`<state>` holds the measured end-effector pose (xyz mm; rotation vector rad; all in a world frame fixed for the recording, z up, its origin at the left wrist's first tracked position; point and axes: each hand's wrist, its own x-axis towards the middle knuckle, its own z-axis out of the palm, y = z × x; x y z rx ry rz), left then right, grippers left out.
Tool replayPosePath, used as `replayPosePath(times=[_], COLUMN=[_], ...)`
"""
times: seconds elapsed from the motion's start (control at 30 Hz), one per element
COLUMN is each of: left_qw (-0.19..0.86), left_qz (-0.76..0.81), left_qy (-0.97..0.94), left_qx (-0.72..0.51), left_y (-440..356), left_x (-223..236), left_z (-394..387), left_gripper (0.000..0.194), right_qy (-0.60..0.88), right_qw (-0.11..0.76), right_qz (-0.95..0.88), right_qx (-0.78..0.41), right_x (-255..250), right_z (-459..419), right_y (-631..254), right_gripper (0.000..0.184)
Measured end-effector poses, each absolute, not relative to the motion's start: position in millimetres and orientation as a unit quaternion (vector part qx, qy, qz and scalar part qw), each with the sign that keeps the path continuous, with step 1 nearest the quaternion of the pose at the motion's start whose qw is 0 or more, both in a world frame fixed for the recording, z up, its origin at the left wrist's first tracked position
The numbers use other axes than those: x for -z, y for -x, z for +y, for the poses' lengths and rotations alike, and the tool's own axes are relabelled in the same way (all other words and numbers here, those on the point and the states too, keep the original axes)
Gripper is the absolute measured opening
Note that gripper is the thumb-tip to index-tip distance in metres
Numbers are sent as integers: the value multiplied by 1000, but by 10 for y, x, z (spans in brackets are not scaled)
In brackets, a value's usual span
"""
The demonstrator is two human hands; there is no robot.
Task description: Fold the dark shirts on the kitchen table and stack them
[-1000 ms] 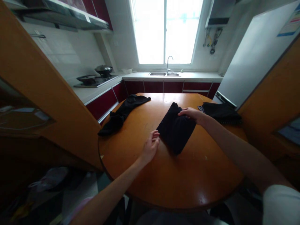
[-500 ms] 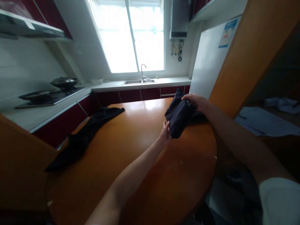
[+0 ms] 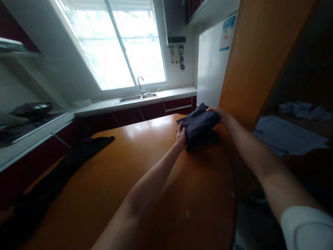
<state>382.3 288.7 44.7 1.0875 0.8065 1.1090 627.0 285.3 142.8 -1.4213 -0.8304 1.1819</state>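
A folded dark navy garment (image 3: 199, 125) lies level on top of a dark piece of cloth with a white-dotted edge (image 3: 203, 143), at the far right of the wooden table (image 3: 145, 163). My left hand (image 3: 180, 137) grips the garment's left edge, thumb on top and fingers partly hidden. On its far right side my right hand (image 3: 220, 114) holds the edge, its fingertips over the top. Another black garment (image 3: 67, 166) is stretched out along the table's left side.
Behind the table runs a counter with a sink (image 3: 135, 98) under the window. A wok (image 3: 32, 110) stands on the stove at left. The refrigerator (image 3: 210, 66) and an orange-brown panel (image 3: 249, 62) rise at right. Pale cloth (image 3: 288, 133) lies beyond the table's right edge.
The folded garment has come down from a tilted position onto the dotted cloth, with both hands still on it. The view has turned to the right.
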Motion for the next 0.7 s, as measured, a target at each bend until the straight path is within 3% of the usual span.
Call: replayPosePath(times=[0.13, 0.4, 0.53, 0.7], left_qw=[651, 575, 541, 522], left_qz=[350, 411, 424, 433], left_qy=[-475, -550, -573, -588], left_qx=[-478, -445, -446, -440], left_y=[-3820, -3870, -3928, -3952], left_x=[-460, -224, -128, -72], left_z=[3235, 3511, 3569, 3639], left_gripper=[55, 52, 54, 55], right_qy=[584, 616, 661, 745], right_qw=[533, 489, 461, 424], right_qz=[-353, -385, -415, -426], right_qx=[-501, -482, -422, -289], right_x=[-1123, -662, -564, -589], right_z=[3090, 3295, 3341, 3522], right_y=[-6371, -6447, -6567, -6513], right_gripper=[12, 18, 23, 45])
